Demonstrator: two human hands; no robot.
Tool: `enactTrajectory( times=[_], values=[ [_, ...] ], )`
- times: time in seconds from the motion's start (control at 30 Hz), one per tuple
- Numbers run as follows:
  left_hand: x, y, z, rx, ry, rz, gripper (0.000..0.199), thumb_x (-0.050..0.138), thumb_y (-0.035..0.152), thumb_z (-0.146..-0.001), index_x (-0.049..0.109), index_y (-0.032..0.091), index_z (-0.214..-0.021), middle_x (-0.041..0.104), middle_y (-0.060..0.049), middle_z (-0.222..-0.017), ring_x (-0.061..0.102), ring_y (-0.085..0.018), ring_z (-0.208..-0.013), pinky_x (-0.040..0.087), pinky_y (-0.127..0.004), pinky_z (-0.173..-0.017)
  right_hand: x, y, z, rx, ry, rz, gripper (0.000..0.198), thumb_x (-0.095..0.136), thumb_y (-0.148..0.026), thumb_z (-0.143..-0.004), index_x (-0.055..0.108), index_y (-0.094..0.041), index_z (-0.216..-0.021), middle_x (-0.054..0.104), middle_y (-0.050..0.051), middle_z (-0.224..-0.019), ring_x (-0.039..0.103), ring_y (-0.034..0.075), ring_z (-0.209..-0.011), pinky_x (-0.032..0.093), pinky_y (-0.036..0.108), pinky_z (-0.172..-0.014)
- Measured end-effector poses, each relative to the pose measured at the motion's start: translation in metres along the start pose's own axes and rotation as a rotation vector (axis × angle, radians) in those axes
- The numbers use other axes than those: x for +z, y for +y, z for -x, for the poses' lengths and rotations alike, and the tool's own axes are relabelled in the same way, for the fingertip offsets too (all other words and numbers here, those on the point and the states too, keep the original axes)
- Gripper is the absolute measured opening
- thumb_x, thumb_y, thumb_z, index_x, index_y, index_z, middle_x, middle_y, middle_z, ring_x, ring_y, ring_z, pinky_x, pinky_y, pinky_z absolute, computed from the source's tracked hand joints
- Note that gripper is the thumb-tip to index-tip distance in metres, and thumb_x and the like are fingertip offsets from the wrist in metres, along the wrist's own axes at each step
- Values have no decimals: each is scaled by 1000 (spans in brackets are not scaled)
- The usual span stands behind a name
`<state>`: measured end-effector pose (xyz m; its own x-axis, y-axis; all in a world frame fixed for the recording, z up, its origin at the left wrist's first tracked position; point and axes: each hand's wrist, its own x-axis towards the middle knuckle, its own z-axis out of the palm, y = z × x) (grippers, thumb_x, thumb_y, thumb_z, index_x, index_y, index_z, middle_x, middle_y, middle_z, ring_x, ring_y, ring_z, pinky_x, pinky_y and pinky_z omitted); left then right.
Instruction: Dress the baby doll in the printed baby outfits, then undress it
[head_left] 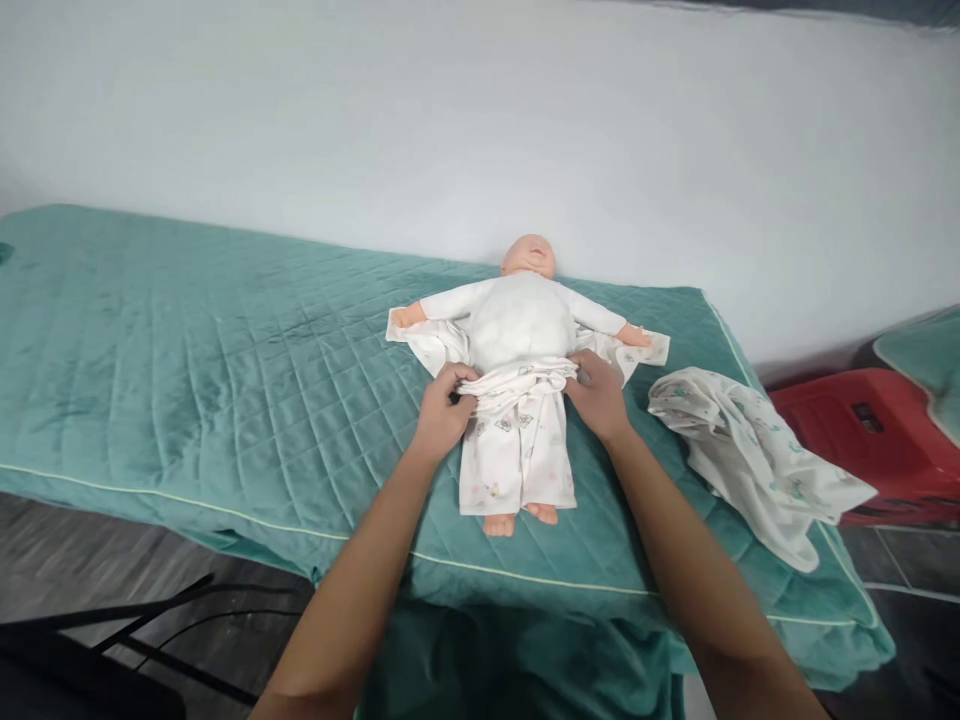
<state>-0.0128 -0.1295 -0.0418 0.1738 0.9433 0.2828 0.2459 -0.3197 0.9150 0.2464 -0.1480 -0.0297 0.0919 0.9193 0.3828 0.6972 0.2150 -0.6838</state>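
A baby doll with a white cloth body lies on its back, head toward the wall and arms spread. Printed white pants cover its legs, and its feet stick out below the cuffs. My left hand pinches the bunched waist cloth on one side. On the other side my right hand grips the same bunched cloth, thumb and fingers closed. Under the doll's arms a printed baby shirt is spread, its sleeves reaching out to both sides. Whether the bunched cloth belongs to the pants or the shirt is hard to see.
A green quilted cover spreads over the bed against a white wall. Another crumpled printed baby garment lies at the right edge. Beyond it stands a red plastic stool. Black metal bars show at lower left.
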Motion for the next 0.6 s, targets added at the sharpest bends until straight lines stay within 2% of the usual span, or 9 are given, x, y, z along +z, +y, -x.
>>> enactTrajectory(
  times=[0.1, 0.2, 0.33, 0.47, 0.6],
  values=[
    [-1, 0, 9, -14, -70, 97, 24, 58, 22, -80, 59, 22, -104, 61, -1, -97, 56, -18, -90, 43, -29, -83, -7, -5, 5, -18, -11, 13, 9, 58, -32, -78, 60, -23, -79, 65, 2, -82, 60, 23, -83, 45, 38, -82],
    [0, 5, 9, -40, -128, 76, 39, 67, 37, -83, 55, 23, -118, 61, -4, -113, 57, -20, -102, 44, -30, -92, -14, -15, 22, -33, -35, -7, 11, 61, -34, -76, 58, -23, -73, 64, 1, -76, 59, 22, -78, 45, 36, -78],
    [4, 11, 5, -16, -116, -41, 36, 68, 42, -85, 59, 22, -113, 59, -5, -114, 56, -21, -108, 41, -31, -98, -15, -31, 45, -9, -109, -41, 18, 65, -40, -76, 59, -24, -73, 64, 0, -71, 57, 21, -73, 44, 34, -70],
    [7, 11, 5, -5, -77, -45, 28, 65, 45, -88, 61, 22, -104, 61, -3, -102, 57, -20, -99, 42, -30, -92, -8, -37, 48, 82, -125, -68, 20, 62, -43, -81, 60, -23, -79, 64, -2, -70, 55, 19, -68, 42, 31, -65],
    [6, 14, 27, -76, -78, -11, 28, 57, 48, -93, 60, 21, -97, 61, -1, -91, 55, -18, -87, 43, -29, -81, -3, -32, 42, 80, -112, -59, 19, 62, -42, -82, 61, -23, -83, 67, -1, -78, 59, 20, -76, 45, 32, -70]
  ],
)
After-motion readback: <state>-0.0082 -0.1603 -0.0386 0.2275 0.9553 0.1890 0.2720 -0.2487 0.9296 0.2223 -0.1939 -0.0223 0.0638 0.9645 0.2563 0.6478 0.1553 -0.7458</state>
